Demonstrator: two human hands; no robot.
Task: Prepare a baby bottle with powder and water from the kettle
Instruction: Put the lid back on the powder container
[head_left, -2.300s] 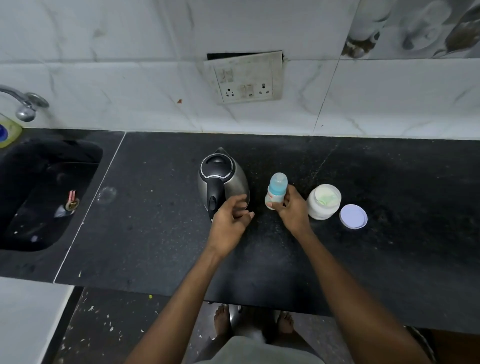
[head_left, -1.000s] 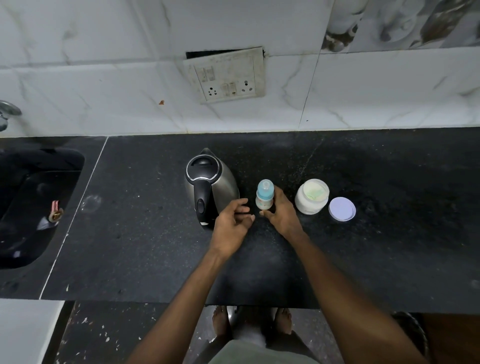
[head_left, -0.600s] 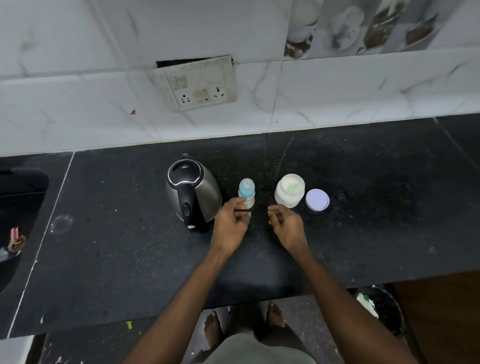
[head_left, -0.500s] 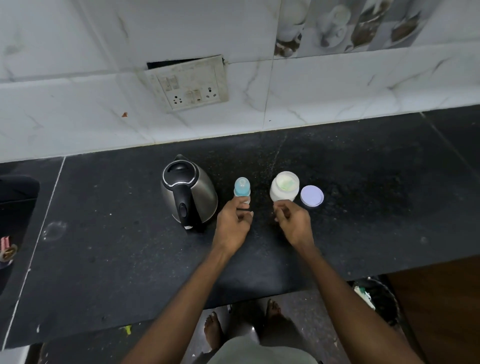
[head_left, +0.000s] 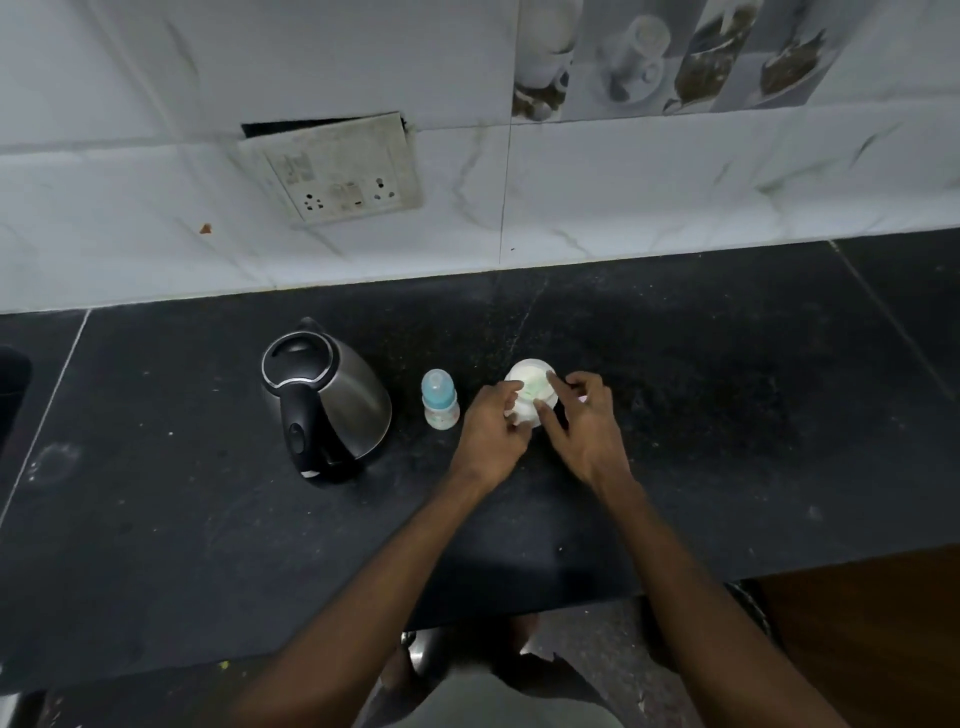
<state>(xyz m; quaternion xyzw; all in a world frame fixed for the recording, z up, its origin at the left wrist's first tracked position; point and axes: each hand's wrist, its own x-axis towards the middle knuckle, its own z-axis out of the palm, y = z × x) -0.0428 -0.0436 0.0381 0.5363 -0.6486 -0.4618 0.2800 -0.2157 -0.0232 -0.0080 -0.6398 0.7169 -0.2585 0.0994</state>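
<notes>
Left hand left bottle; both hands now on powder jar.

Brushed-metal kettle, glossy black plastic handle; matt speckled stone counter; glossy marbled wall tiles.

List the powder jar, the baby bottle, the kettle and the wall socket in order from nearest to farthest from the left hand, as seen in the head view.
1. Powder jar: touching the left hand, between both hands.
2. Baby bottle: just left of that hand, standing apart.
3. Kettle: further left on the counter.
4. Wall socket: up on the tiled wall, farthest.
</notes>
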